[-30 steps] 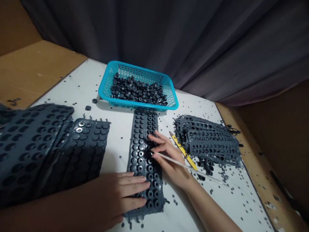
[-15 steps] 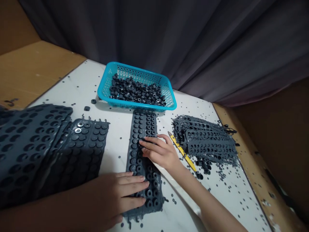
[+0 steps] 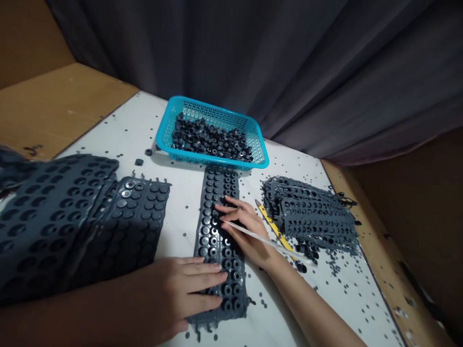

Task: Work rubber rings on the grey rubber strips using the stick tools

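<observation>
Studded sheet: we see the dark rubber-like studded sheet (image 3: 217, 246) running lengthwise through the centre of the frame, down to the lower centre, lying on the white tabletop (image 3: 181, 217); many of its round studs have holes.
Left hand: our left hand (image 3: 195, 289), lower centre, lies flat across the lower part of that sheet, fingers stretched and slightly parted, gripping nothing.
Right hand: our right hand (image 3: 249, 231), right of centre, pinches a thin white stick (image 3: 264, 237) narrowly between thumb and fingers over the sheet; we cannot tell whether the stick's tip touches a stud.
Basket: we have a turquoise perforated basket (image 3: 219, 160) at upper centre, just beyond the sheet's far end, holding many small dark pieces (image 3: 213, 137).
Right side: a yellow pointed tool (image 3: 277, 230) lies near our right hand, beside a pile of perforated sheets (image 3: 318, 212).
Left side: a second studded sheet (image 3: 141, 212) lies beside larger holed sheets (image 3: 54, 207).
Background: a dark curtain (image 3: 231, 48) fills the top.
</observation>
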Motion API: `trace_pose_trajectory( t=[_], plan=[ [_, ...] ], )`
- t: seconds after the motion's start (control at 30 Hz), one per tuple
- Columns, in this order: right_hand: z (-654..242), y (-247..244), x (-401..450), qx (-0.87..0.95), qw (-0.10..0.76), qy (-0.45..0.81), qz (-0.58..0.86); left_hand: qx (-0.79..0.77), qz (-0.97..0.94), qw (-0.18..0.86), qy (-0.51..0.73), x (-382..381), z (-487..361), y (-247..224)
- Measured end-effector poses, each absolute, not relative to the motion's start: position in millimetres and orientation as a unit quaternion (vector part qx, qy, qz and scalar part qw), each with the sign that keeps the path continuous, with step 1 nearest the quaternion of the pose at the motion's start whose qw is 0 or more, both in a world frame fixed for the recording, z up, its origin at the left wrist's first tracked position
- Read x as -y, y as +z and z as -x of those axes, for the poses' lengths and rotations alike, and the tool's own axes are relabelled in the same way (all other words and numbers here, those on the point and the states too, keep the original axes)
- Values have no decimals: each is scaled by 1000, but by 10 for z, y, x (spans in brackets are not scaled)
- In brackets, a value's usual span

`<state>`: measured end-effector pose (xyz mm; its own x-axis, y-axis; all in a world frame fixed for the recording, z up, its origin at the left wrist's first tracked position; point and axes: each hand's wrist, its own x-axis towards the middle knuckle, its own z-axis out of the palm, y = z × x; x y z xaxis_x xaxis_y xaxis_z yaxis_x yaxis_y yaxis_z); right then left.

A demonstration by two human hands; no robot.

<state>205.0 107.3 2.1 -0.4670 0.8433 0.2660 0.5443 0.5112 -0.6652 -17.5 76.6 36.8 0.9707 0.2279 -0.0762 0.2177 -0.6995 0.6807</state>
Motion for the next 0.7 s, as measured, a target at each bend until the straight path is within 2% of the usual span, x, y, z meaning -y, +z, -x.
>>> trace_pose_trajectory(
  t=[0.2, 0.3, 0.4, 0.57, 0.7],
  plan=[
    [-2130, -157, -1226, 891, 275, 54, 358, -116, -928, 353, 11, -755, 179, 384],
    [-2192, -176, -1323, 876, 268, -1, 402, -118, -934, 337, 6, -752, 185, 369],
    [-2201, -103, -1346, 828, 294, 55, 474, -125, -932, 338, 29, -747, 187, 345],
    [-2090, 39, -1255, 821, 290, 226, 437, -124, -927, 353, 36, -749, 186, 343],
    [-2042, 18, -1242, 835, 274, 209, 429, -120, -929, 350, 4, -748, 184, 355]
  ],
)
